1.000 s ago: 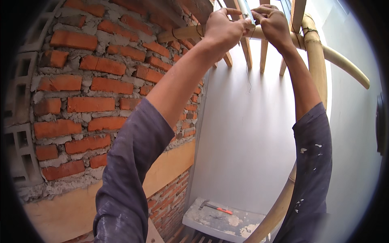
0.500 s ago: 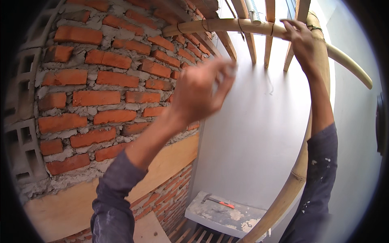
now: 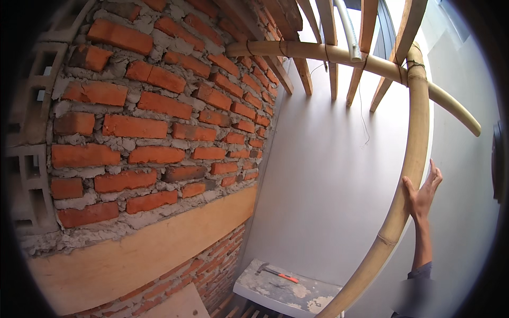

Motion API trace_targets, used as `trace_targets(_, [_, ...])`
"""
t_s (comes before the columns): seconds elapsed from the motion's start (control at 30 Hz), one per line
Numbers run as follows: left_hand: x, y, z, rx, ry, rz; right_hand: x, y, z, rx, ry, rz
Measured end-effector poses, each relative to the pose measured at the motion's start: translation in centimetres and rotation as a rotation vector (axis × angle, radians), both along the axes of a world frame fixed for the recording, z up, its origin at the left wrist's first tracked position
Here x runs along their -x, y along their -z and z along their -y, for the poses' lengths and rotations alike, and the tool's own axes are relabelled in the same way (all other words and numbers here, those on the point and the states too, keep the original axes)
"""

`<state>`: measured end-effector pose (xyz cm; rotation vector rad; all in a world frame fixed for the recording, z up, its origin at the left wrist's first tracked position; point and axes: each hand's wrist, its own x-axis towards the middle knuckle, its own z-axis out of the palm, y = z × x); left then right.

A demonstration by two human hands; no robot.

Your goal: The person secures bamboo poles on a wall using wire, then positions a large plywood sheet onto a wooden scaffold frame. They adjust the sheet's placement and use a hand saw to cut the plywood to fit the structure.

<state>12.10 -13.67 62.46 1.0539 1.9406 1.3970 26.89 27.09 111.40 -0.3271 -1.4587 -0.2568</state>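
Observation:
My right hand (image 3: pixel 421 197) is at the right side of a thick upright bamboo pole (image 3: pixel 398 212). Its thumb touches the pole's edge, while the other fingers stretch upward beside it, apart from the thumb and not wrapped round. A thinner bamboo crosspiece (image 3: pixel 302 50) runs across the top, bound with dark wire to several wooden battens (image 3: pixel 366 37) and to the head of the upright pole. From a batten hangs a thin loose wire (image 3: pixel 362 108). My left hand is out of view.
A rough brick wall (image 3: pixel 159 127) with a plywood strip (image 3: pixel 154 241) fills the left, with hollow blocks (image 3: pixel 32 175) at its edge. Below, a hammer (image 3: pixel 278 273) with an orange handle lies on a grey ledge (image 3: pixel 254 291). A white pipe (image 3: pixel 347 29) pokes down overhead.
My left hand has dropped out of view. My right hand has left the tied joint at the top and come down along the upright pole. The view has shifted slightly.

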Motion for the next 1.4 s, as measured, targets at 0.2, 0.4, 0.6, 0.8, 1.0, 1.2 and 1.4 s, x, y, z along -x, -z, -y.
trace_targets(0.2, [0.0,-9.6,-1.0,0.026,-0.155,-0.12,0.6,-0.7,0.9,0.5,-0.873,0.124])
trace_targets(0.4, [-1.9,-13.9,-0.5,0.12,-0.147,-0.232,-0.2,-1.0,1.9,0.511,-0.902,0.16])
trace_targets(0.6, [-5.0,-11.9,0.8,0.134,-0.078,-0.162,-0.3,-0.8,0.8,0.507,-0.919,0.157])
trace_targets(0.8, [-5.6,-6.8,2.1,0.103,-0.098,-0.08,-0.2,-0.7,0.9,0.511,-0.954,0.161])
trace_targets(1.0, [-7.3,-7.9,4.4,0.113,-0.225,-0.089,-0.2,-0.6,1.1,0.523,-0.968,0.154])
trace_targets(1.2, [-8.0,-6.4,5.9,0.038,-0.267,0.034,-0.4,-0.5,0.2,0.512,-0.969,0.135])
trace_targets(1.4, [-3.3,-11.4,6.9,0.08,-0.218,-0.096,0.1,-0.6,0.2,0.556,-0.959,0.158])
